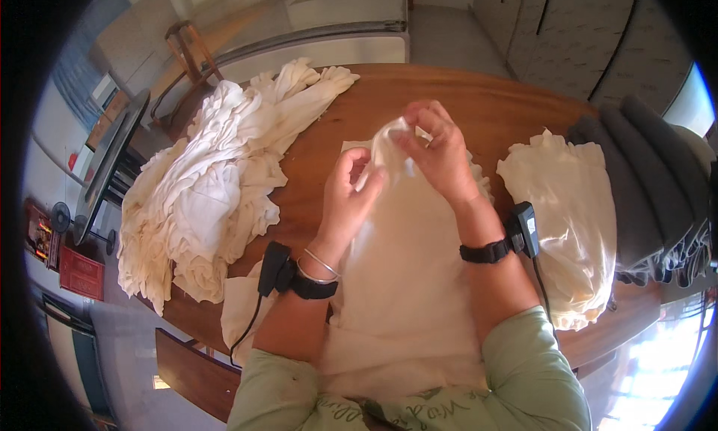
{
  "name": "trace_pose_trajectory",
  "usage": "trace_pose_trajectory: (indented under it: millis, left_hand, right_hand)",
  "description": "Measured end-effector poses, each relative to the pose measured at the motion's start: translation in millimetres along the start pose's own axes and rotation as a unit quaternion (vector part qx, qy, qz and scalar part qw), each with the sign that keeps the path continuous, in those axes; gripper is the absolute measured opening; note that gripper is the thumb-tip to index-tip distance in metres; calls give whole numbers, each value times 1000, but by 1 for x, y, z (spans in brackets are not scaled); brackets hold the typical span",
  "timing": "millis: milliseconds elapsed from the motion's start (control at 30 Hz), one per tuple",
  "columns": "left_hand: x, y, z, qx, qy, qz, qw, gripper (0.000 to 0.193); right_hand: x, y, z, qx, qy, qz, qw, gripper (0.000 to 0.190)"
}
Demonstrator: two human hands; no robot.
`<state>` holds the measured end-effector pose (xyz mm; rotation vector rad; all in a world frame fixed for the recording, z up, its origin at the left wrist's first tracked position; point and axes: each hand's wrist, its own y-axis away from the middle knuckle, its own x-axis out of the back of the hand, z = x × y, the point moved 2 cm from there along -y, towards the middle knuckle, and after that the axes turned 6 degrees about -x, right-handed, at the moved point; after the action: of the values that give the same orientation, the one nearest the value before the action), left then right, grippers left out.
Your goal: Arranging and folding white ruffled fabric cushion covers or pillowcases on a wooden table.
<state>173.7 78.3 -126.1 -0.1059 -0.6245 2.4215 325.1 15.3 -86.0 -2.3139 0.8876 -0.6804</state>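
Note:
A cream cloth piece [409,263] stretches over the wooden table before me, its near end against my green shirt. At its far end, my right hand [443,156] pinches a raised edge between thumb and fingers. Lower and to the left, my left hand [353,195] has its thumb and curled fingers on the same lifted fold. That fold arches up between both hands and is slightly blurred. Whether the cloth is a whole garment or one part of it, I cannot tell.
Loose white and cream cloth pieces [207,178] lie heaped on the left of the wooden table [314,128]. To the right sit a neater cream cloth stack [561,223] and folded dark grey cloths [645,190]. A wooden chair [190,61] stands beyond the far left edge.

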Motion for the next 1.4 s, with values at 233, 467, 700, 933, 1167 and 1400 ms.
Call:
trace_pose_trajectory:
  millis: [233,467,700,933,1167,1400]
  left_hand:
    - [8,71,21,-114,-361,-66,923,52]
    - [16,120,45,-108,-459,-97,877,33]
    - [23,139,70,-118,-341,-112,926,20]
    - [31,166,74,171,-211,-275,922,25]
    - [26,100,57,119,-271,-384,875,27]
    - [60,-11,-68,110,-308,-74,942,23]
  right_hand:
    - [8,-2,15,-145,-218,56,964,11]
    - [17,-6,1,-115,-250,118,954,11]
    - [29,-9,0,-125,-283,149,939,11]
    - [63,-16,19,-157,-282,237,916,11]
    - [55,-13,-3,-140,-248,158,946,11]
    - [61,-17,-6,-146,-369,140,907,10]
